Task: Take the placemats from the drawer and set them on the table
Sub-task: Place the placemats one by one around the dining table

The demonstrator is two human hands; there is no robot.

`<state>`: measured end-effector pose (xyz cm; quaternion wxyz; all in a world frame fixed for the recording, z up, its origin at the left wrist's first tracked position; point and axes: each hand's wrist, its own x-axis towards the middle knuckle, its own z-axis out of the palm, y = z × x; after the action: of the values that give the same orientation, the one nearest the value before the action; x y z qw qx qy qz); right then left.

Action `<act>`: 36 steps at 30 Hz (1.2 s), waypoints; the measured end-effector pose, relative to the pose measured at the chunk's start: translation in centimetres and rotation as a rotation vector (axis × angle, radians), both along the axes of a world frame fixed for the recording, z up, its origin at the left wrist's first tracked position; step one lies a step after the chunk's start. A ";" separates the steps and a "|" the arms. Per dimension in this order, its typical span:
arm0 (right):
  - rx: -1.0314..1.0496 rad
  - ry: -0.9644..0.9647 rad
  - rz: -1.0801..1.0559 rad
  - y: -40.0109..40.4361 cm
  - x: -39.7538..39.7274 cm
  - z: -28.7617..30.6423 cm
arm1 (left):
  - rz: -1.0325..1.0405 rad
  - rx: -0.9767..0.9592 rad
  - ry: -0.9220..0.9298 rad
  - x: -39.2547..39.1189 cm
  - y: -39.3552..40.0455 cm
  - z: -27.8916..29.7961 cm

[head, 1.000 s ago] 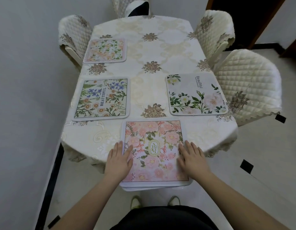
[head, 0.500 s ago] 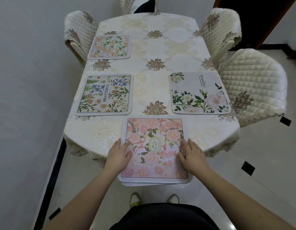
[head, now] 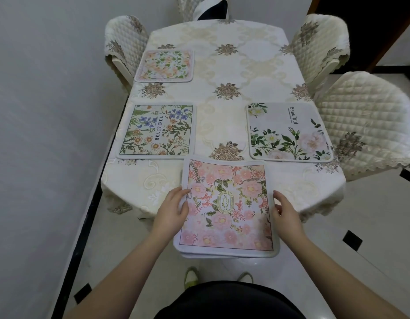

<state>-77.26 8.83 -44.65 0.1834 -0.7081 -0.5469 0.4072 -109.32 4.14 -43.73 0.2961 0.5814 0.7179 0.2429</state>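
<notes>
from my remote feed: both forearms are bare to the bottom of the frame, with no sleeves, watch or bracelet showing on them. the left hand (head: 170,209) and right hand (head: 285,214) wear no gloves or rings that i can make out. a black garment (head: 229,300) covers the torso at bottom centre. below it, two shoes (head: 191,275) show pale toes, the left one tinged yellow-green.

Pale grey wall (head: 45,111) at nine o'clock, quilted cream chairs (head: 360,125) at three, dark doorway (head: 369,26) at one, glossy white floor (head: 369,226).
</notes>
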 end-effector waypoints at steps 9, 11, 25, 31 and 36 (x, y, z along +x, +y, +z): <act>-0.101 0.187 -0.103 0.6 0.1 0.9 | 0.281 -0.155 -0.298 -0.1 1.0 0.5; -0.138 0.189 -0.088 0.6 -0.1 1.1 | 0.260 -0.224 -0.302 -0.2 1.3 0.1; -0.087 0.087 -0.041 0.7 -1.3 2.7 | 0.198 -0.176 -0.355 -0.7 1.7 -0.1; -0.057 0.107 -0.016 1.1 -1.7 4.7 | 0.184 -0.124 -0.364 -1.1 1.8 1.4; 0.022 0.117 -0.054 1.3 -2.5 6.9 | 0.195 -0.051 -0.440 -2.0 2.6 3.4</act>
<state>-79.80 10.09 -37.70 0.2337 -0.6954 -0.5204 0.4370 -111.31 6.70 -40.32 0.4350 0.4346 0.6949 0.3729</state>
